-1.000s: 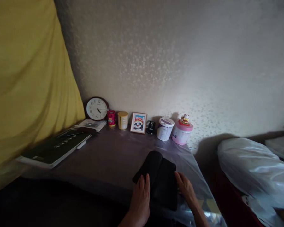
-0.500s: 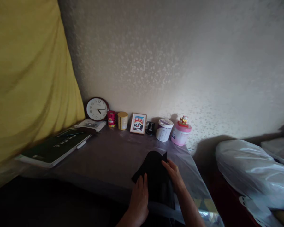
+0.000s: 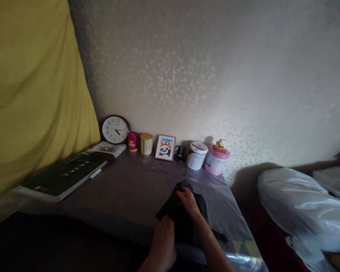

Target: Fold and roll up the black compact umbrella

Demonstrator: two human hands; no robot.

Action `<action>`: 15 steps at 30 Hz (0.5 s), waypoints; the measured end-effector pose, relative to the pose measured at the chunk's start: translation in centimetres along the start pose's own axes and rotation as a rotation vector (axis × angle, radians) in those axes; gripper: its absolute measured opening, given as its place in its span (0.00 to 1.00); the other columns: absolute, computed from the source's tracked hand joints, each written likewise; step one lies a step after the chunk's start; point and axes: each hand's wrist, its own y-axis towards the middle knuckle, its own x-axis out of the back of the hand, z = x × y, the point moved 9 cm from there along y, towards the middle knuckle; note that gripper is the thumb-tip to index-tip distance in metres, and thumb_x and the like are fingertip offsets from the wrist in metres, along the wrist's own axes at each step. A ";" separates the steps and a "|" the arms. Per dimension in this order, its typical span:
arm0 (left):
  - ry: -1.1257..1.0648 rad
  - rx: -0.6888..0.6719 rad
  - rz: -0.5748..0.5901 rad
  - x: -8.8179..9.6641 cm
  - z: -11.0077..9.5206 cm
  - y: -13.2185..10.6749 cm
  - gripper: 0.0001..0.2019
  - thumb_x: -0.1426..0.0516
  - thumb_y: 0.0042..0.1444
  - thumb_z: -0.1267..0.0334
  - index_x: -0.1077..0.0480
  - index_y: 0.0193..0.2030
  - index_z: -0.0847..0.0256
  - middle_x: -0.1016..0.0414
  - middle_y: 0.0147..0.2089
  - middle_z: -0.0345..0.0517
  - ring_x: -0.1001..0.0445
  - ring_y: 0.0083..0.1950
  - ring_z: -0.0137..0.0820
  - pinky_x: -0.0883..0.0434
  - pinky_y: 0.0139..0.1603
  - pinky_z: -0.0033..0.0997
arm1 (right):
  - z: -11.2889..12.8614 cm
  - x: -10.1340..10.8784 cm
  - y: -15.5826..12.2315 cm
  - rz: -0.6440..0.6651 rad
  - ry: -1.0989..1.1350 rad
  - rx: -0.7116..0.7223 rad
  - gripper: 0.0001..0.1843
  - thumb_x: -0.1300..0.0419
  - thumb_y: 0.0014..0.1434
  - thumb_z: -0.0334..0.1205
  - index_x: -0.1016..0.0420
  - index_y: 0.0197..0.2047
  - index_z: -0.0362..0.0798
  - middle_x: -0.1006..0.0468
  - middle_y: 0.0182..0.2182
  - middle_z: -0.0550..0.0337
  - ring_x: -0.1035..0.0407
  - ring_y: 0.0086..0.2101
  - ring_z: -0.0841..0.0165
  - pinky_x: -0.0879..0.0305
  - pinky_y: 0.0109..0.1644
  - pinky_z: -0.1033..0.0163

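The handling of the black cloth (image 3: 184, 217) is looking only partway along, judging by how it is lying: the fabric is already resting on the counter (image 3: 124, 189), close to the near edge, and it is bunching at its far end, but a right-hand portion is spreading out and a narrow dark strip (image 3: 220, 236) is trailing loose beyond the right forearm (image 3: 208, 240), so some arranging seems to be remaining. The right hand (image 3: 190, 202) is closing thumb and fingers on the cloth near that far end; the left hand (image 3: 163, 241) is laying its fingers together against the near left part (whether it is gripping or merely pressing, I cannot tell). The long axis seems to be running from the near edge toward the wall (image 3: 147, 68), although the forearm is hiding much of the middle. One corner is pointing left; the strip is pointing right and slightly nearward.
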 end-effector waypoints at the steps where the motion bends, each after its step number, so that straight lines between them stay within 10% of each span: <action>1: 0.002 -0.001 0.008 0.0 0.3 -0.3 0.35 0.51 0.48 0.75 0.55 0.65 0.75 0.53 0.65 0.58 0.52 0.65 0.38 0.50 0.64 0.35 | 0.0 -0.2 0.0 0.021 -0.015 0.004 0.24 0.43 0.50 0.46 0.37 0.47 0.40 0.29 0.25 0.60 0.33 0.26 0.68 0.35 0.26 0.66; 4: 0.006 0.012 -0.019 0.7 1.2 -1.3 0.32 0.50 0.52 0.67 0.52 0.64 0.77 0.48 0.63 0.60 0.46 0.63 0.40 0.45 0.62 0.38 | 0.2 -1.3 -0.2 0.131 -0.017 0.014 0.22 0.47 0.54 0.47 0.39 0.48 0.40 0.26 0.28 0.57 0.30 0.29 0.67 0.34 0.30 0.64; 10: 0.014 -0.180 -0.450 5.7 -1.6 -2.0 0.17 0.54 0.56 0.65 0.35 0.51 0.66 0.37 0.55 0.56 0.37 0.55 0.40 0.36 0.54 0.43 | 2.7 -2.5 -1.3 0.253 -0.189 0.186 0.15 0.52 0.58 0.41 0.32 0.44 0.42 0.24 0.33 0.56 0.30 0.32 0.68 0.36 0.36 0.64; 15: 0.034 -0.198 -0.393 3.8 -2.7 0.2 0.28 0.51 0.49 0.68 0.43 0.59 0.67 0.48 0.62 0.58 0.43 0.60 0.44 0.39 0.57 0.47 | 3.9 -3.2 -2.7 0.302 -0.313 0.344 0.14 0.51 0.59 0.37 0.28 0.43 0.46 0.24 0.36 0.60 0.30 0.36 0.69 0.37 0.42 0.65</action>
